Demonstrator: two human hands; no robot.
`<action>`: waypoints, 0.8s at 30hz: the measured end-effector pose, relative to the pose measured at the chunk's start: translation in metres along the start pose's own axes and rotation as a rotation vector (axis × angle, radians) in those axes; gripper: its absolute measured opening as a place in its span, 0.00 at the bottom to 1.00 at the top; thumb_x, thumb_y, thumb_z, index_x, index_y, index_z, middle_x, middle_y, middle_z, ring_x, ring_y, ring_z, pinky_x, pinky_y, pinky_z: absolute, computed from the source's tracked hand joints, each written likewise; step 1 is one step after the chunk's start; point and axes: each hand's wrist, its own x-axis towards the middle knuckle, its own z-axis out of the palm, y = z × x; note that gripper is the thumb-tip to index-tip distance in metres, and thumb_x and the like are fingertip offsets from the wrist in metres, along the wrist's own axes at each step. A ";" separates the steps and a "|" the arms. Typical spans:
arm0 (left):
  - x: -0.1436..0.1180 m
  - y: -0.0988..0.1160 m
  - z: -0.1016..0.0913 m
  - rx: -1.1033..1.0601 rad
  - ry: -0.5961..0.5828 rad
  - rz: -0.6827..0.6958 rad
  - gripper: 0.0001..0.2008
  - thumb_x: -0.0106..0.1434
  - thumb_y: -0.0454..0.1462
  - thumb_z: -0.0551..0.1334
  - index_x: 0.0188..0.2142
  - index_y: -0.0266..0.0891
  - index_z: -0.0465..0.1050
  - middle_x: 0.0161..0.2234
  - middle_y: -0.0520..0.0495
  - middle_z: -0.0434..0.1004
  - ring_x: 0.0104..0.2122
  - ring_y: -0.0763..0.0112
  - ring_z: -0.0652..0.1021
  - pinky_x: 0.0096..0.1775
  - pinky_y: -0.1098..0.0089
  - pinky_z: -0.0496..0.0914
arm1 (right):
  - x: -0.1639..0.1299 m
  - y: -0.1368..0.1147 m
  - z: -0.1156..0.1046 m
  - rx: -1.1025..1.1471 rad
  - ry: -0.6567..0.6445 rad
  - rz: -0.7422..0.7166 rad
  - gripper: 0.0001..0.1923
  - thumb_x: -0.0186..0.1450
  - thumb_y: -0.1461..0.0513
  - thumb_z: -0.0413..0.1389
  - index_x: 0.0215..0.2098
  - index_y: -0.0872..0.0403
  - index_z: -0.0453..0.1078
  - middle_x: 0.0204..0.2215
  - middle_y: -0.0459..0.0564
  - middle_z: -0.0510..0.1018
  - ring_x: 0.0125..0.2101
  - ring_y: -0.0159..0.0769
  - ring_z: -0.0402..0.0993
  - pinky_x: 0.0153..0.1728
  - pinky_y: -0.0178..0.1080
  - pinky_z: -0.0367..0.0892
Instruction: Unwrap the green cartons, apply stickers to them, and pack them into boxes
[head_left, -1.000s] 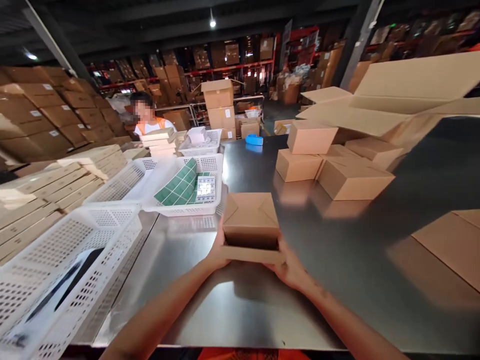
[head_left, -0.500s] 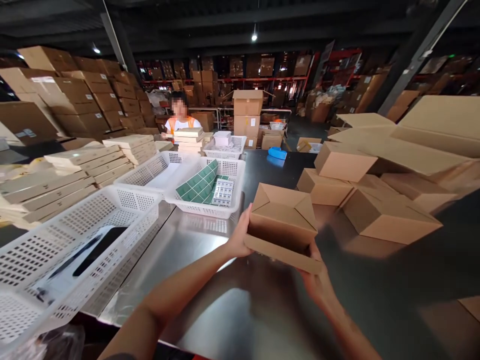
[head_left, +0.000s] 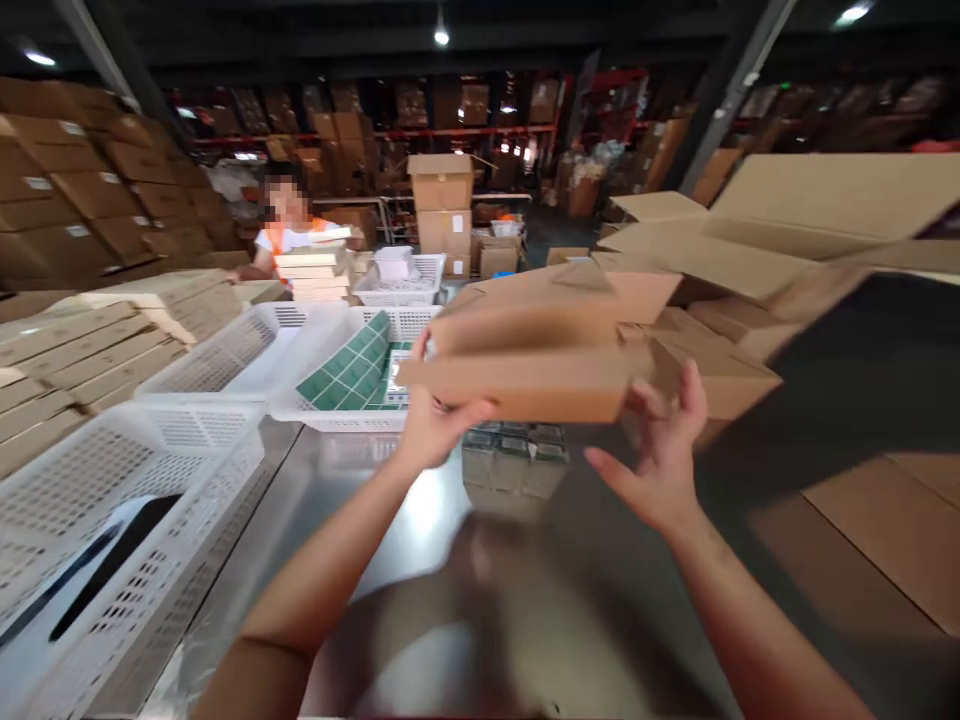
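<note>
A brown cardboard box (head_left: 525, 385), blurred by motion, is tilted above the metal table (head_left: 420, 620) with its opening towards me. My left hand (head_left: 435, 425) grips its left end, the thumb along the lower edge and the other fingers partly hidden behind. At the right end, my right hand (head_left: 664, 450) is open with fingers and thumb spread; its fingertips are close to the cardboard, and I cannot tell whether they touch. Beneath the box, a group of small clear-looking packs with dark green tops (head_left: 514, 455) sits on the table.
White perforated baskets (head_left: 225, 470) line the left; one holds green gridded sheets (head_left: 349, 365). Flat cream boxes (head_left: 82, 340) are stacked beyond. Closed cartons (head_left: 720, 375) and a large open carton (head_left: 825, 200) stand right. A co-worker (head_left: 289, 225) in an orange vest is across the table.
The cardboard box has been raised and tipped, uncovering the small packs on the table. My right hand has loosened from its right side and spread its fingers. The view has turned right.
</note>
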 end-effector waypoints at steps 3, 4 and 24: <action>0.014 0.018 0.006 -0.138 -0.076 -0.242 0.41 0.54 0.62 0.66 0.56 0.38 0.66 0.54 0.36 0.74 0.61 0.45 0.70 0.59 0.49 0.68 | 0.023 -0.006 -0.018 -0.307 0.047 -0.151 0.46 0.60 0.48 0.63 0.70 0.45 0.49 0.62 0.58 0.66 0.61 0.58 0.63 0.60 0.63 0.58; 0.014 0.021 0.008 -0.180 -0.159 -0.311 0.39 0.55 0.64 0.63 0.54 0.37 0.69 0.51 0.37 0.76 0.60 0.44 0.71 0.56 0.48 0.70 | 0.027 -0.007 -0.025 -0.402 0.072 -0.147 0.41 0.62 0.48 0.62 0.69 0.46 0.52 0.62 0.58 0.66 0.61 0.58 0.63 0.61 0.62 0.58; -0.112 -0.054 -0.046 0.200 0.298 -0.246 0.23 0.54 0.53 0.69 0.42 0.43 0.70 0.47 0.42 0.77 0.47 0.59 0.77 0.47 0.60 0.73 | 0.122 0.094 0.028 -0.405 -0.123 0.777 0.14 0.71 0.59 0.55 0.51 0.58 0.71 0.42 0.54 0.79 0.40 0.40 0.78 0.45 0.46 0.74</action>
